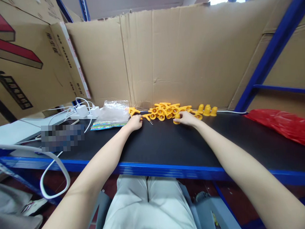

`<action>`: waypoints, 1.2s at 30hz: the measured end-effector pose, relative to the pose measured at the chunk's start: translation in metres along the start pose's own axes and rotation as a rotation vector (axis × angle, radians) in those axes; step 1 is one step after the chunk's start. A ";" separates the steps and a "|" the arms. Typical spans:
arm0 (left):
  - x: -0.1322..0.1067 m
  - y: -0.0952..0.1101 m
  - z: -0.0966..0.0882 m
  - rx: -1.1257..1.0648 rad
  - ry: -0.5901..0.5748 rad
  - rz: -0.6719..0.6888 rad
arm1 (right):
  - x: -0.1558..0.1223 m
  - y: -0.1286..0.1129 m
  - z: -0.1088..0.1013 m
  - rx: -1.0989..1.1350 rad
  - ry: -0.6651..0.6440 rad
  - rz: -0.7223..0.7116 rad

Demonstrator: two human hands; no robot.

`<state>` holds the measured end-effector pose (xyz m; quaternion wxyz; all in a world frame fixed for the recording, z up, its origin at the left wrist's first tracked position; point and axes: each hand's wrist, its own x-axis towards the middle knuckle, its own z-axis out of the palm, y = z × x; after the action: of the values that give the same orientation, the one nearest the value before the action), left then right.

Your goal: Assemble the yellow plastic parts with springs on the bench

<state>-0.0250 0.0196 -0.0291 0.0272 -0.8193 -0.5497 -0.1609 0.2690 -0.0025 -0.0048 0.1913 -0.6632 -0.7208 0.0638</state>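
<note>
My left hand (136,122) is closed on a yellow T-handled corkscrew (147,118), whose metal spiral points to the right above the black shelf. Between the fingertips of my right hand (188,119) is a yellow bell-shaped cup (177,119), held low at the shelf surface with its wide end down. Just behind both hands lies a pile of yellow corkscrew parts (164,110), many with their round cups facing me. Another yellow T-handle (134,111) rests beyond my left hand. Several yellow cups (206,110) stand upright to the right of the pile.
A clear plastic bag (113,112) lies left of my left hand, near white chargers and cables (83,111). Cardboard (190,53) walls off the back. A red plastic bag (280,121) is at the right. The shelf's blue edge (166,169) runs before my lap.
</note>
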 end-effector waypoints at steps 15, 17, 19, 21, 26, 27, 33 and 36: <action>-0.004 0.013 0.004 0.074 -0.062 0.109 | -0.014 -0.036 0.015 -0.047 -0.076 -0.200; 0.000 0.015 0.003 0.120 -0.049 0.110 | -0.015 -0.037 0.017 -0.073 -0.072 -0.248; 0.006 0.015 0.002 0.166 -0.055 0.099 | -0.014 -0.037 0.019 -0.097 -0.078 -0.277; 0.015 0.014 0.000 0.196 -0.082 0.094 | -0.014 -0.035 0.019 -0.116 -0.087 -0.293; 0.040 0.015 -0.002 0.224 -0.162 0.010 | -0.016 -0.034 0.017 -0.152 -0.103 -0.308; 0.044 0.016 -0.001 0.212 -0.178 -0.009 | -0.016 -0.035 0.016 -0.157 -0.104 -0.311; 0.061 0.012 0.000 0.193 -0.162 -0.033 | -0.018 -0.035 0.014 -0.161 -0.111 -0.333; 0.067 0.001 -0.003 0.198 -0.120 -0.053 | -0.019 -0.036 0.013 -0.170 -0.114 -0.335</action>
<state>-0.0016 0.0780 -0.0061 0.0708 -0.8059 -0.5850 -0.0572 0.2320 -0.0229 -0.0077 0.1013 -0.5432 -0.8334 0.0075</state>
